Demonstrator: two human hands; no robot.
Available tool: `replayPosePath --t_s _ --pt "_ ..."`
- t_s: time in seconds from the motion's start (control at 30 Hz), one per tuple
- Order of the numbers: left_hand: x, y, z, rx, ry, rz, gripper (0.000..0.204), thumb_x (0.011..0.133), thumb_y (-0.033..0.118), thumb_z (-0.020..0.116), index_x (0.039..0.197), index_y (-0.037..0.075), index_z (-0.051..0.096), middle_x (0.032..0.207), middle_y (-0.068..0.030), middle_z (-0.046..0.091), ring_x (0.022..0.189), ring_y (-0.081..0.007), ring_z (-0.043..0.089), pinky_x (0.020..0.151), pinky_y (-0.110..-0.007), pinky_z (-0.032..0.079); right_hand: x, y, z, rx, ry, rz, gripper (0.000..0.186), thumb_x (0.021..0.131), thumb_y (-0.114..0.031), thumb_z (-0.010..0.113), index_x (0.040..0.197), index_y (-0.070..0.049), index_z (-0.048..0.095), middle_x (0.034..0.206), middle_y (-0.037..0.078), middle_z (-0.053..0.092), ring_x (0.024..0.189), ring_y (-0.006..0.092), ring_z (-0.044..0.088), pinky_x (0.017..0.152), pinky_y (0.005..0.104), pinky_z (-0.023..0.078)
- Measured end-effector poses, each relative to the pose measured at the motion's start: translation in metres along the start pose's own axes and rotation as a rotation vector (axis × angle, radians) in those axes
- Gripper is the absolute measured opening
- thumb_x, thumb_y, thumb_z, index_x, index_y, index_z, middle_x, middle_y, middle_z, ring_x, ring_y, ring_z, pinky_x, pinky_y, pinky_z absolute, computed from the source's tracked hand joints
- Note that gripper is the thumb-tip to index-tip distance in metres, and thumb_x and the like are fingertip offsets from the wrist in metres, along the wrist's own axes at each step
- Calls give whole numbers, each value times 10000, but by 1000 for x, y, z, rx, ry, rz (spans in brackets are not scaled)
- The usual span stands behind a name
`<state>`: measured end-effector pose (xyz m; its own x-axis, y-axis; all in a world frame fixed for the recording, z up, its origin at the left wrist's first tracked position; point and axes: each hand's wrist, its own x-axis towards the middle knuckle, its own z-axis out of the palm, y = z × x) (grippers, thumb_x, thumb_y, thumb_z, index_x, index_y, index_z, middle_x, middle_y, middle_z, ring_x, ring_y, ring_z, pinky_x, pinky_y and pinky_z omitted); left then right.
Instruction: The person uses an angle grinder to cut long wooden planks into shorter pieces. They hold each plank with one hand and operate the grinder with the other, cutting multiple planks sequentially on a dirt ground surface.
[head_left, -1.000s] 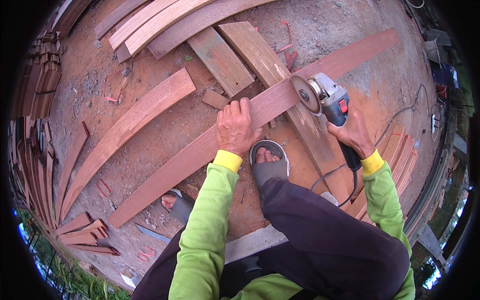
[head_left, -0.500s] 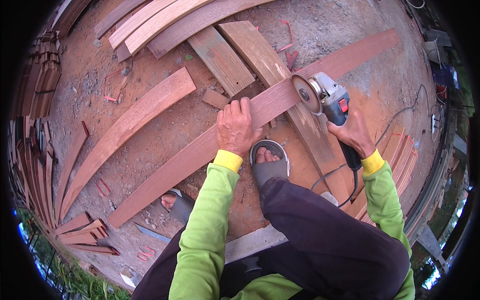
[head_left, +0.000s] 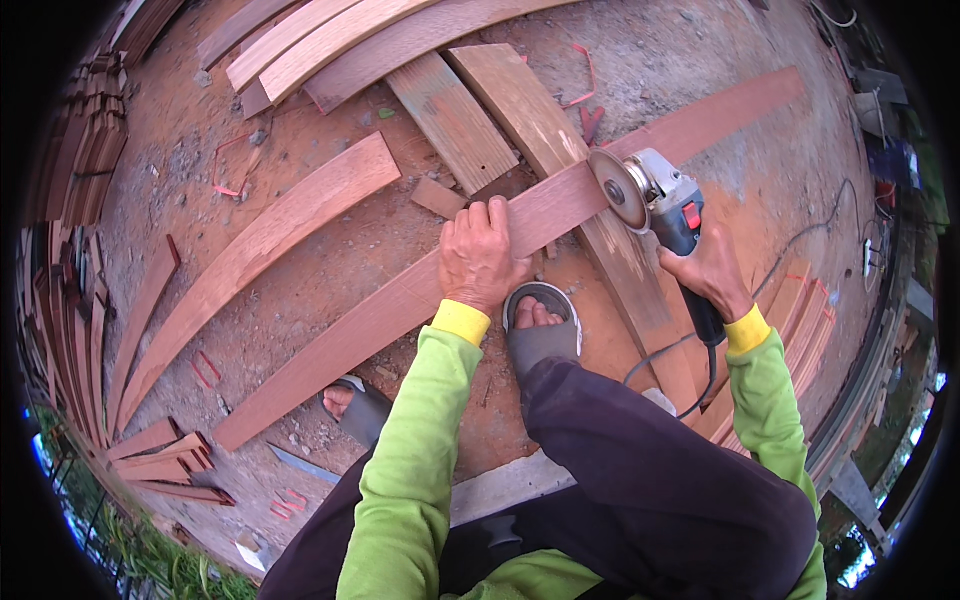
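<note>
A long reddish plank (head_left: 340, 340) runs diagonally across a thicker weathered board (head_left: 630, 285). My left hand (head_left: 478, 250) grips the long plank left of the crossing, fingers curled over its far edge. My right hand (head_left: 708, 265) is wrapped round the body of a grey and dark angle grinder (head_left: 672, 210) with a red switch. The grinder's disc (head_left: 618, 195) is upright at the plank where it crosses the board; whether it touches the wood I cannot tell. A black cord (head_left: 712, 380) leaves the grinder's rear. My sandalled right foot (head_left: 540, 340) is just below my left hand.
Curved planks (head_left: 335, 35) lie at the top, with a short board (head_left: 450, 120) below them. Another curved plank (head_left: 255, 240) lies left, near stacks of strips (head_left: 95, 150). More boards (head_left: 800, 330) lie right, beside a power strip (head_left: 868, 255). Dirt ground (head_left: 280, 370) and a concrete edge (head_left: 500, 485) show.
In the last half second my hands and the grinder have shifted slightly right in view, along with much of the scene. Both grips look the same.
</note>
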<state>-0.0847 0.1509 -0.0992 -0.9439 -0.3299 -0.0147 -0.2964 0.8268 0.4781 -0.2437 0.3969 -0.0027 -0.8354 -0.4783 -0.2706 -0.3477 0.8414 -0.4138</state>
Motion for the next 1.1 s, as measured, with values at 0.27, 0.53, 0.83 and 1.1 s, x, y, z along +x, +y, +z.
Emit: replayPosePath --t_s 0.27,0.53,0.83,1.1 --pt "0 -2 0 -11 -7 2 643 613 274 828 1151 46 561 930 -119 565 877 -312 611 766 -429 479 0 4 0 -66 -34 7 536 680 -174 787 1111 72 585 847 239 682 775 363 699 750 420 549" --pt "1 -1 -1 -24 -6 4 645 613 263 830 1154 40 559 925 -127 563 873 -318 611 763 -433 482 0 9 2 -71 -21 -1 567 687 -170 782 1155 73 574 867 239 688 788 354 702 762 420 550" --pt "1 -1 -2 -29 -17 4 648 616 262 832 1156 39 553 923 -132 562 871 -322 611 766 -431 482 1 7 1 -95 -49 37 570 686 -181 782 1149 77 572 868 238 688 792 346 704 766 420 551" --pt "1 -2 -2 -31 -11 6 644 620 263 831 1155 41 550 920 -136 559 870 -324 611 765 -434 479 4 4 -1 -98 -85 68 555 681 -191 785 1126 72 583 856 234 684 794 345 705 768 423 550"
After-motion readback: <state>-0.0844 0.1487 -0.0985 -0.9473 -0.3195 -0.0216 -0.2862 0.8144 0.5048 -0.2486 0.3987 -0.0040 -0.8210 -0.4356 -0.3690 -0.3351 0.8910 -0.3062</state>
